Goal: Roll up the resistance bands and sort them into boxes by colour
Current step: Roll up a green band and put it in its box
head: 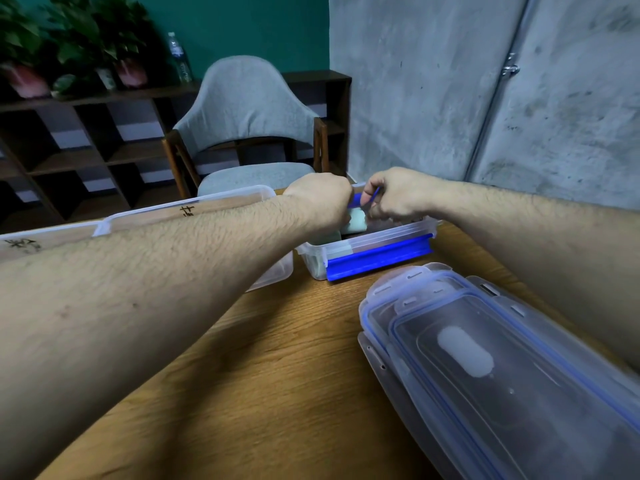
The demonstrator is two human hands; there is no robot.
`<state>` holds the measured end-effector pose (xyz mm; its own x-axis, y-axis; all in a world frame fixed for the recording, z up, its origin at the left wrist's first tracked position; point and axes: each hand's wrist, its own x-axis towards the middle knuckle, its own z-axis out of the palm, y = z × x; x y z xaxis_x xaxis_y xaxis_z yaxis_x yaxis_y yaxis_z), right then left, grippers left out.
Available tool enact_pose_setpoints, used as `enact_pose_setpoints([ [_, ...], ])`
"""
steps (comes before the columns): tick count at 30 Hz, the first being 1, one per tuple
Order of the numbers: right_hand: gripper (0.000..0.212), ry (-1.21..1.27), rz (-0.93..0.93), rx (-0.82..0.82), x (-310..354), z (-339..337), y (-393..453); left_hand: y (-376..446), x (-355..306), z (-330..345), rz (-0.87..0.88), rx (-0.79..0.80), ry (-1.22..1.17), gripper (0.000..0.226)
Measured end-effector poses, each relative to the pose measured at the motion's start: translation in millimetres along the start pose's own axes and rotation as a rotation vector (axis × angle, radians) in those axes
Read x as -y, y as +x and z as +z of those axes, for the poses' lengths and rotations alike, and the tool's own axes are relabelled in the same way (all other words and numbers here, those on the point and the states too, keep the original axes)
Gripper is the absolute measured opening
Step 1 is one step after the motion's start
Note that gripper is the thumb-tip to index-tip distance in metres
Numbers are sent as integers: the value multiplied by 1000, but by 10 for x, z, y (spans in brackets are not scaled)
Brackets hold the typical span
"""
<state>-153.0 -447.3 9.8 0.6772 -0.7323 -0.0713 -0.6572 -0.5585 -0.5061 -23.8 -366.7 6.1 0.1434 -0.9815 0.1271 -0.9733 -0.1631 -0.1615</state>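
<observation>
A: Both hands at the worktop's far edge, over the clear box [367, 252]. Left hand [320, 199] and right hand [398, 199] each pinch an end of the blue band [356, 199].

B: Pale green rolls [355, 220] already inside?

A: Yes, beneath it. Risk: blue dropped among green, or the roll springing loose if either pinch slackens.

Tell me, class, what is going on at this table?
A person's left hand and right hand both grip a blue resistance band over a clear plastic box with blue clips. Pale green rolled bands already lie inside it. A stack of clear blue-rimmed lids rests nearby on the wooden table.
</observation>
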Motion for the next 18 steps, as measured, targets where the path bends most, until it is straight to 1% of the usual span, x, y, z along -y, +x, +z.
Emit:
enact_pose_setpoints([
  [6,16,-55,-104,-63,131,-113,-211,-210,29,-212,-1,-25,-38,27],
  [10,16,-65,-178,-93,279,-168,-416,-476,70,-396,-29,-34,-88,32],
  [18,14,-61,-284,-60,665,-243,-1100,-1282,94,-752,-85,-18,-190,31],
])
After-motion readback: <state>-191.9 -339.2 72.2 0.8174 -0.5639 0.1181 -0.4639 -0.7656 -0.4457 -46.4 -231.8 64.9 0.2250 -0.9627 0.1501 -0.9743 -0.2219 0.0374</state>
